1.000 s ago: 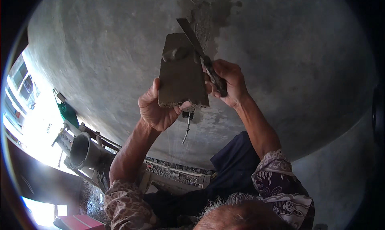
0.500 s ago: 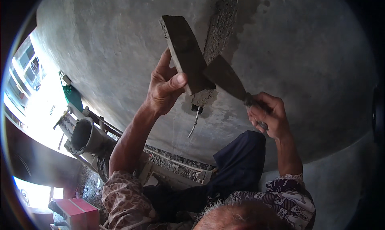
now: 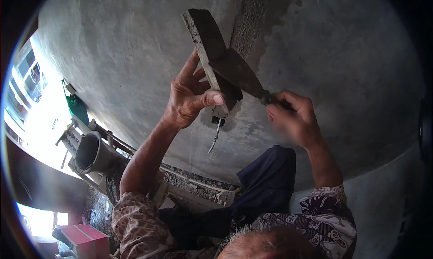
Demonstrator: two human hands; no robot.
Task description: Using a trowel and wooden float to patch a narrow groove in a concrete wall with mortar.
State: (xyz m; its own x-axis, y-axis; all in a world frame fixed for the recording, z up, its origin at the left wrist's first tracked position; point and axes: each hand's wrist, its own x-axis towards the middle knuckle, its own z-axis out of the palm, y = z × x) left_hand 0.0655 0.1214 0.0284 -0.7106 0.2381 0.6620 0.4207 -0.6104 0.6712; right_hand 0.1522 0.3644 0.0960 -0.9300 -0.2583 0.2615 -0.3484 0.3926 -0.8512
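My left hand (image 3: 184,102) grips a grey, mortar-stained board (image 3: 205,31) by its lower part, thumb on the near edge and fingers behind. The board is tilted in front of the wall. In my right hand (image 3: 297,117) is a trowel (image 3: 241,71), its dark tapered blade lying across the board's face from the right. Whether mortar sits under the blade cannot be made out. Behind them, a vertical strip of rough mortar (image 3: 248,26) runs down the grey wall (image 3: 126,56), ringed by a damp patch. A thin cable (image 3: 214,137) hangs from a dark hole at the strip's lower end.
A dirty bucket (image 3: 88,151) stands at the left beside wooden pieces, with a green bag (image 3: 77,108) beyond it. A red box (image 3: 88,238) sits at the lower left. Gravelly ground (image 3: 194,180) runs along the wall's foot, and my dark-trousered knee (image 3: 270,173) is bent between my arms.
My right hand has moved up and left, sliding the trowel blade further across the board. The board has risen slightly and turned, showing more of its edge.
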